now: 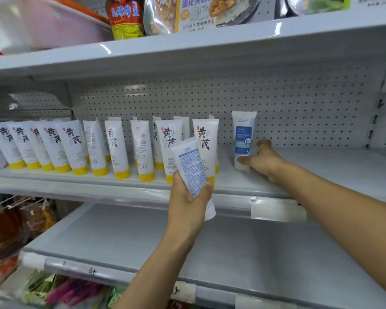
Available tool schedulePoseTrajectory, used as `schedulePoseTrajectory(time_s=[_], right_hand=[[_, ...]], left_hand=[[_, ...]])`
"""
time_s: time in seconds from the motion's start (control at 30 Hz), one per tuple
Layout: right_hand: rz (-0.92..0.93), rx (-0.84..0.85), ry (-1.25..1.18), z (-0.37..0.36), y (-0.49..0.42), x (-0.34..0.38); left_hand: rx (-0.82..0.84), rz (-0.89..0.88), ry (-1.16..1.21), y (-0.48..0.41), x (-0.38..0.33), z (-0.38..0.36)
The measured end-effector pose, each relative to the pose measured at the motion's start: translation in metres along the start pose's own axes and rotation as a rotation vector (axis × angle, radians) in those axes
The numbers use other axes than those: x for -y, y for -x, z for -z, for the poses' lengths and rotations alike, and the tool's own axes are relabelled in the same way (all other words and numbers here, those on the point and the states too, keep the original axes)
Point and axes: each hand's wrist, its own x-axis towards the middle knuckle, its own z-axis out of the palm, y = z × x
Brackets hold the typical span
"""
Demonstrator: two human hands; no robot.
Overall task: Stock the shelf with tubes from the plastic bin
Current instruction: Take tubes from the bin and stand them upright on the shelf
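1. Two white tubes with blue print are in hand. The left hand (188,197) wraps fingers and thumb round the lower half of the back-label tube (191,168). It holds this tube tilted, cap end down, in front of the middle shelf (321,166).
2. The right hand (263,162) reaches onto that shelf and pinches the blue-label tube (243,134) low down near its cap, thumb in front and fingers behind. This tube stands upright on its cap, a little apart from the row to its left.
3. Handling, as I judge it: these are light, soft-walled plastic tubes with a smooth, rather slippery skin. A squeeze at mid-body would dent one, so the stiffer cap end is the better hold. A tall tube on a small cap also tips easily.
4. Yellow-capped tubes (118,148) fill the left part of the same shelf. They stand on their caps, and several lean. The nearest is just behind the back-label tube and could be knocked over.
5. The pegboard back panel (299,108) closes the shelf behind, and the next slot looks to be beside the blue-label tube.
6. A white plastic bin (31,25), likely the source, sits on the upper shelf at the left, beside a red-labelled jar (125,16). The lower shelf (143,237) lies beneath both forearms.
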Motion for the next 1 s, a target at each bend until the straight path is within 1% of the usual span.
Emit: schedulePoseTrajectory(time_s=[0.07,0.13,0.17,0.2,0.23,0.3,0.33,0.37,0.4,0.47,0.57,0.7,0.77,0.87,1.0], right_hand=[[-0.021,-0.031,0.04,0.005,0.009,0.001],[0.032,-0.023,0.078,0.011,0.025,0.007],[0.072,0.016,0.079,0.015,0.037,0.011],[0.109,0.089,0.069,0.019,0.049,0.016],[0.143,0.197,0.064,0.023,0.061,0.02],[0.208,0.453,0.067,0.028,0.087,0.03],[0.245,0.533,0.079,0.027,0.099,0.034],[0.292,0.562,0.073,0.025,0.108,0.037],[0.345,0.557,0.029,0.02,0.117,0.039],[0.431,0.476,-0.092,0.009,0.126,0.04],[0.468,0.356,-0.153,0.004,0.125,0.033],[0.386,0.275,-0.157,0.012,0.11,0.022],[0.343,0.215,-0.167,0.017,0.102,0.021],[0.276,0.141,-0.102,0.022,0.085,0.02],[0.206,0.151,-0.055,0.016,0.067,0.012]], left_hand=[[0.013,-0.01,0.009,0.003,-0.004,0.001],[0.036,-0.025,0.02,0.005,-0.01,0.0],[0.054,-0.034,0.029,0.005,-0.014,-0.001],[0.07,-0.042,0.036,0.005,-0.018,-0.002],[0.083,-0.054,0.037,0.005,-0.021,-0.005],[0.092,-0.087,0.029,0.006,-0.029,-0.011],[0.085,-0.106,0.034,0.007,-0.033,-0.015],[0.071,-0.124,0.054,0.006,-0.035,-0.02],[0.056,-0.134,0.079,0.005,-0.038,-0.025],[0.025,-0.153,0.093,0.005,-0.043,-0.033],[0.017,-0.171,0.048,0.003,-0.044,-0.038],[0.081,-0.149,-0.052,0.003,-0.036,-0.029],[0.069,-0.142,-0.144,0.004,-0.031,-0.021],[0.061,-0.116,-0.207,0.006,-0.024,-0.013],[0.073,-0.102,-0.223,0.007,-0.021,-0.008]])
